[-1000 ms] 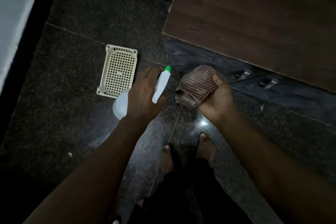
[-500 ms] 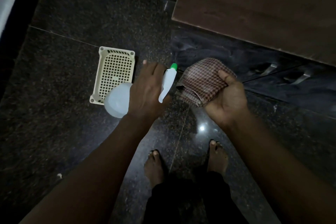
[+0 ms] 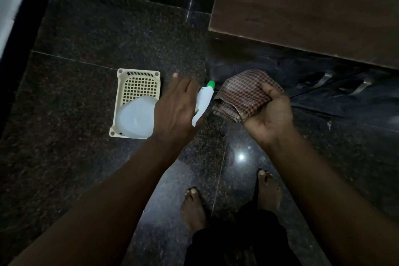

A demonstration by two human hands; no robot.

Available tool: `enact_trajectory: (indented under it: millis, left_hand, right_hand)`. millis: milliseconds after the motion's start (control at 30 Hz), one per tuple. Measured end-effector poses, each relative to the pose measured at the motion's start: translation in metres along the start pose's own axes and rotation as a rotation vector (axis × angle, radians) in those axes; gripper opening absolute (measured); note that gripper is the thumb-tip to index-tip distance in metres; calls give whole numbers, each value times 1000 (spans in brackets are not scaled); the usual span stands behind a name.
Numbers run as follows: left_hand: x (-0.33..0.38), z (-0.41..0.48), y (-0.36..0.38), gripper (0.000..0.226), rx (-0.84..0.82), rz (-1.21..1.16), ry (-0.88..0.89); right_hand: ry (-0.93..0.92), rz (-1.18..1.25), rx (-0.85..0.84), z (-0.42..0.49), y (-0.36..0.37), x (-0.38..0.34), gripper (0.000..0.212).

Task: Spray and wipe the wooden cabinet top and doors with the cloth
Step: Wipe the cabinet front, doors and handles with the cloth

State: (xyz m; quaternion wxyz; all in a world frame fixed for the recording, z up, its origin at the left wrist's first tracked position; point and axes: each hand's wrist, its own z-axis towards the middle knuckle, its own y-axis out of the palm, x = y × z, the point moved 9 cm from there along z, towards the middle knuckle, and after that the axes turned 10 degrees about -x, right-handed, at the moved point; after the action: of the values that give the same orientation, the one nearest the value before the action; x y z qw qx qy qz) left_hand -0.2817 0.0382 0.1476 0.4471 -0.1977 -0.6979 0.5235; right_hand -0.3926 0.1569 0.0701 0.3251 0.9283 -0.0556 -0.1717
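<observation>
While the left hand (image 3: 176, 104) grips a translucent white spray bottle (image 3: 200, 103) — green nozzle toward the dark wooden cabinet (image 3: 313, 11) — its index finger sticks out straight. Right hand (image 3: 271, 112) fingers pinch a folded brown checked cloth (image 3: 241, 93) below the cabinet's edge.

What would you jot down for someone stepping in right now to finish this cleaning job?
Left hand: holds the spray bottle, green nozzle aimed at the cloth.
Right hand: grips the folded checked cloth.
Both are held above the dark floor, in front of the wooden cabinet; its door handles are just right of the cloth. A cream plastic basket lies on the floor.
Done: no wiping visible.
Left: spray, then wipe top and doors.
</observation>
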Motion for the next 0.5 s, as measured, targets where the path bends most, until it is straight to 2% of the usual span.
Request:
enact_trajectory:
  millis: [167, 333, 433, 500]
  left_hand:
    - [-5, 2, 1, 24, -16, -8, 0]
    - [-6, 0, 0, 18, -8, -56, 28]
    - [-9, -4, -5, 15, 5, -72, 28]
    - [-11, -5, -8, 20, -9, -61, 29]
  right_hand:
    - [-10, 16, -31, 0, 4, 3, 43]
    - [-2, 27, -127, -3, 41, -1, 40]
    - [-17, 78, -179, -4, 71, -15, 54]
    - [-69, 107, -173, -3, 88, -29, 55]
